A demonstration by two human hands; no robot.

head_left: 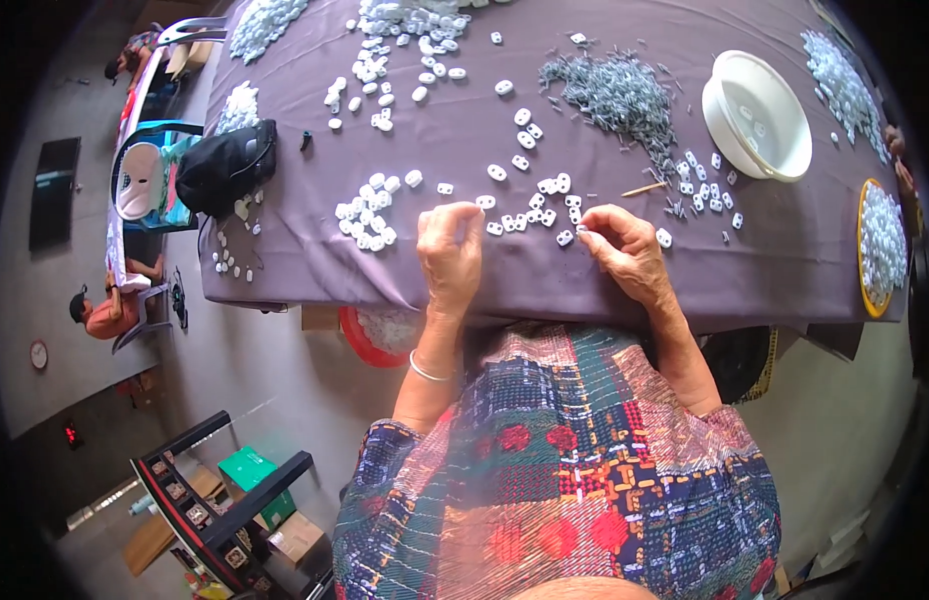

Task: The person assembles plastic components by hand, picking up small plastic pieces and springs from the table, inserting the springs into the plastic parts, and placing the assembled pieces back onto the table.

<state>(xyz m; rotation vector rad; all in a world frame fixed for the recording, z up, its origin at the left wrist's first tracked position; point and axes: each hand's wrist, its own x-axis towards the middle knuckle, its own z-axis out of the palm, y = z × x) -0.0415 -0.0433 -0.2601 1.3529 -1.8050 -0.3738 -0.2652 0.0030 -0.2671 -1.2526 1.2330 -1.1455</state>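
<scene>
My left hand (450,255) is closed, thumb and fingers pinched together above the near part of the table. A white oval plastic piece (486,202) lies right beside its fingertips; whether the fingers hold anything is hidden. My right hand (630,250) pinches a small white plastic piece (582,229) between thumb and forefinger. Between the hands lie several loose white pieces with dark holes (537,215). A cluster of white oval pieces (368,212) sits left of my left hand. Another group of holed pieces (703,185) lies beyond my right hand, by a thin wooden stick (645,188).
A heap of small grey pins (615,95) lies farther back on the purple-grey tablecloth (315,270). At right stand a white bowl (720,110) and a yellow-rimmed basket (865,250) of white pieces. A black bag (225,165) rests at left; a red basin (353,335) is below the edge.
</scene>
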